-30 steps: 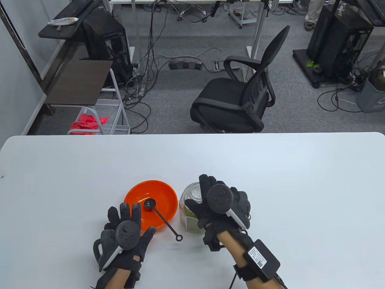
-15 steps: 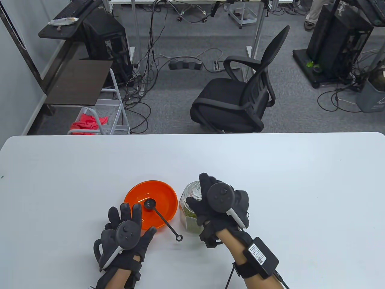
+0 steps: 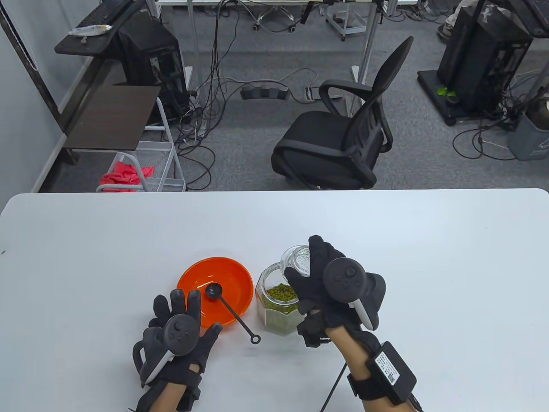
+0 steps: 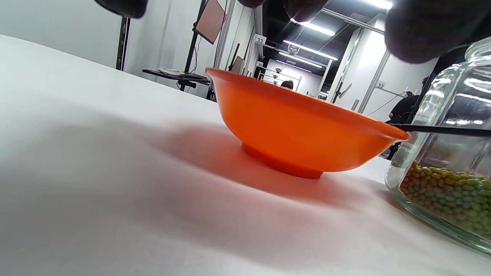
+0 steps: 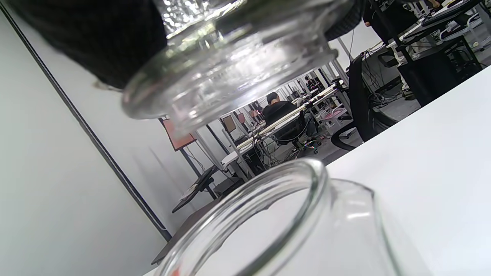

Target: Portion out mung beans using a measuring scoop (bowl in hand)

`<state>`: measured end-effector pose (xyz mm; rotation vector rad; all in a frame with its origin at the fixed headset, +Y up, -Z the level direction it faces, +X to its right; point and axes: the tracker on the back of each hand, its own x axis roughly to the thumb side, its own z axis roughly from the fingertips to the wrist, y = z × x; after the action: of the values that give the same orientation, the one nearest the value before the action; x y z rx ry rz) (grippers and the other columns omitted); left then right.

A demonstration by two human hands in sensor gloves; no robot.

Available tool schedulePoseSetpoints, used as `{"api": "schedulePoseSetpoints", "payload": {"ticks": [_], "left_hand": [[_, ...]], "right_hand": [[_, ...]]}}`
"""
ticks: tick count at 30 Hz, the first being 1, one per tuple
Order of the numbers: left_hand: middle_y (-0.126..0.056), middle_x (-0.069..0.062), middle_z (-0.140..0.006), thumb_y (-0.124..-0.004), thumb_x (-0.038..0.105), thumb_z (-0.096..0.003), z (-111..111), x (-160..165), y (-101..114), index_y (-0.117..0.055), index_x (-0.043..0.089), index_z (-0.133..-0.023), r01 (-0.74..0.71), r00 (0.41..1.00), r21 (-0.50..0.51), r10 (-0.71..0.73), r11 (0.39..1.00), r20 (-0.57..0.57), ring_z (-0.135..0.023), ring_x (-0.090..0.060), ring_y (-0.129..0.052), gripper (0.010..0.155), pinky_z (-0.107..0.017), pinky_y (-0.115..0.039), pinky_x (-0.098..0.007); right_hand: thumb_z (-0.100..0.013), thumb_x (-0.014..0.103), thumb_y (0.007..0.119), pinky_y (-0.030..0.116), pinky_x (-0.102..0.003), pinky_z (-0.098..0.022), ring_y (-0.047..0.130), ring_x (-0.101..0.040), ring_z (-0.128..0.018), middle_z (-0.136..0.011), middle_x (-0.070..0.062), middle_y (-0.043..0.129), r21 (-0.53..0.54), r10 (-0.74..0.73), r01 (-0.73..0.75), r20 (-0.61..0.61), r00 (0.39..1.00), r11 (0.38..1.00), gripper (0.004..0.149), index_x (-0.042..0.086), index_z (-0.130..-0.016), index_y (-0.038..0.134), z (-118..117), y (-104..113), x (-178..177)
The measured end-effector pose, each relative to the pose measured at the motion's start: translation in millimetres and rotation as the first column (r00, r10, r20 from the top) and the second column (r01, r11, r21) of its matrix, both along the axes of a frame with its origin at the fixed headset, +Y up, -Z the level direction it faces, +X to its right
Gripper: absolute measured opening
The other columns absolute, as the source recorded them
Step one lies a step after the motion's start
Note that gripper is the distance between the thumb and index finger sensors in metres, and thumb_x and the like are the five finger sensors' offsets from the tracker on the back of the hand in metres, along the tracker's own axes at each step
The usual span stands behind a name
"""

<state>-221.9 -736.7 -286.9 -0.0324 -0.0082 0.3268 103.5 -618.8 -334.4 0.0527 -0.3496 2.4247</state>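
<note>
Right hand (image 3: pixel 330 283) grips glass lid (image 3: pixel 296 259), now lifted off jar (image 3: pixel 278 307) (beans exposed); left hand (image 3: pixel 178 330) unmoved, fingers spread.

A small white sign (image 4: pixel 260 40) in the far room showing the number 33, another white sign (image 4: pixel 380 84) on a wall there showing 32, other labels looking too small to read

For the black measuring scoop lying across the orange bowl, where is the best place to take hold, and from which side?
Take the measuring scoop by the free handle end with the ring, from above on the near right. Its cup lies inside the orange bowl, while the handle slopes over the rim onto the table, clear of the jar. A fingertip pinch should do.
</note>
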Motion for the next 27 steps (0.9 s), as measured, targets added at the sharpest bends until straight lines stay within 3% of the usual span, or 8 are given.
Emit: {"api": "schedulePoseSetpoints", "payload": {"ticks": [12,27], "left_hand": [[-0.011,-0.009,-0.113,-0.062,0.070,-0.0492,0,-1,0,-0.021,0.029,-0.115,-0.005,1.000,0.004,0.005,1.000,-0.004,-0.105,-0.058,-0.014,0.087,-0.071,-0.042,-0.074],[-0.011,-0.009,-0.113,-0.062,0.070,-0.0493,0,-2,0,-0.021,0.029,-0.115,-0.003,1.000,0.003,0.003,1.000,-0.007,-0.105,-0.058,-0.014,0.087,-0.071,-0.042,-0.074]], "right_hand": [[-0.038,0.041,0.094,0.042,-0.079,-0.063,0.060,-0.055,-0.093,-0.099,-0.030,0.056,-0.004,-0.005,0.006,0.105,0.994,1.000,0.084,0.007,-0.102,0.053,9,-5,45],[-0.038,0.041,0.095,0.043,-0.079,-0.063,0.060,-0.056,-0.092,-0.099,-0.030,0.056,-0.078,0.037,-0.019,0.238,0.971,0.997,0.081,0.008,-0.101,0.056,15,-53,96]]}}
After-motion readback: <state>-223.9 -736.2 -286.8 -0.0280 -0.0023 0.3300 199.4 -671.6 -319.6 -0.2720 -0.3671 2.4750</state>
